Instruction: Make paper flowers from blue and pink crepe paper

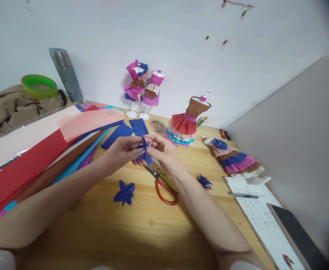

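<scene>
Between both hands is a small blue crepe-paper piece (147,154) with pointed petals. My left hand (126,149) pinches it from the left, my right hand (161,150) from the right, and the fingertips almost meet. Just below the hands lie scissors with red handles (167,200) and dark blades, partly hidden by my right wrist, beside a yellow-handled tool (168,182). A blue paper flower shape (124,193) rests on the wooden table (142,232) nearer to me. Two blue paper strips (117,135) lie behind the hands.
Colored paper sheets (29,168) spread across the left. Small mannequins in paper dresses (189,122) stand at the back; another paper dress (237,161) lies right. A tilted bottle (67,75), clear tape roll (157,126), green tape roll (39,87), notepad (254,213) and dark tablet (299,236) surround the workspace.
</scene>
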`<state>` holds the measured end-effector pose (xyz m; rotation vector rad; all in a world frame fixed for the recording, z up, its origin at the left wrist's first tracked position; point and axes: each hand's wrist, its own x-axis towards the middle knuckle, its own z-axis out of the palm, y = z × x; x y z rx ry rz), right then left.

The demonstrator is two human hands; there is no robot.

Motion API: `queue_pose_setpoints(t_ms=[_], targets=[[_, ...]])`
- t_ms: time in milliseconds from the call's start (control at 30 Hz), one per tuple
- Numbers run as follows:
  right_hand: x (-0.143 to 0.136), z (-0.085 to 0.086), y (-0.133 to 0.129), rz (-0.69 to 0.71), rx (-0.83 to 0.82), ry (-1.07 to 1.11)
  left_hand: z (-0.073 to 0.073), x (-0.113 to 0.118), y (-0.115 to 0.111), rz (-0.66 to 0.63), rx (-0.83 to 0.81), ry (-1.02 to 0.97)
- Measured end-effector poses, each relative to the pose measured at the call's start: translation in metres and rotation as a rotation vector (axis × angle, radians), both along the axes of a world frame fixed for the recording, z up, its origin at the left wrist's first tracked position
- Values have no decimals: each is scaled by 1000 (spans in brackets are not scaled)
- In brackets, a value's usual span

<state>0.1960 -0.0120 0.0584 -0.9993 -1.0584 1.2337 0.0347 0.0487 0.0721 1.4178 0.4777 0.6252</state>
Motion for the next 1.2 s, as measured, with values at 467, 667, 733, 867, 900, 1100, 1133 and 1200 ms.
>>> queue_pose_setpoints(t_ms=[467, 667, 733, 867, 900, 1100, 1133, 1200], targets=[[2, -1, 2, -72, 46, -133, -8, -3, 10, -82, -110, -10], [9, 10, -2, -121, 107, -381, -11, -4, 11, -78, -149, 3], [9, 12, -4, -41, 80, -427, -8, -3, 10, -54, -120, 33], [6, 10, -3, 48, 13, -421, -3, 0, 6, 10, -21, 137], [5, 10, -2, 50, -7, -398, -3, 1, 5, 23, 10, 157], [5, 9, 0, -27, -94, -312, -10, 0, 5, 37, 296, 227], [5, 9, 0, -39, -93, -307, -10, 0, 5, 40, 328, 238], [4, 7, 1, -47, -102, -309, -9, -1, 5, 30, 342, 251]])
